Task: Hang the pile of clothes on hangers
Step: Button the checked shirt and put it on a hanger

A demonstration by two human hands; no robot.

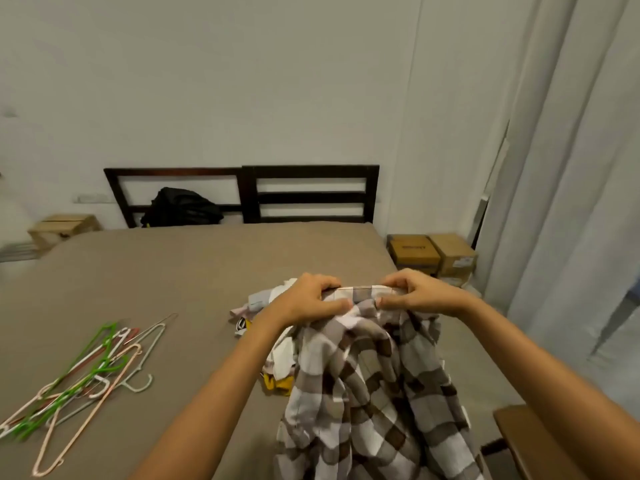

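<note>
A wide bed [173,271] with a plain brown cover fills most of the view, running back to a dark slatted headboard [304,192] against a pale wall. Grey curtains [568,202] hang down the right side. A black bag [181,207] sits at the head of the bed, against the headboard's left part. Two cardboard boxes [433,252] stand on the floor between the bed's far right corner and the curtains, and another box [62,228] sits beyond the bed's left edge.

A checked shirt [367,386] in brown, grey and white is lifted off the bed and hangs in folds toward the camera. Behind and under it lies the pile of clothes [273,341], pale pieces with a yellow one showing at the near edge, on the middle of the bed.

A loose heap of hangers [90,368], green, pink, white and grey, lies on the bed's left part, well apart from the clothes.

The left hand [308,299] and the right hand [419,294] are side by side above the pile, each grip closed on the shirt's upper edge, thumb in front and fingers curled over the back, with a short flat strip of the checked cloth stretched between them.
</note>
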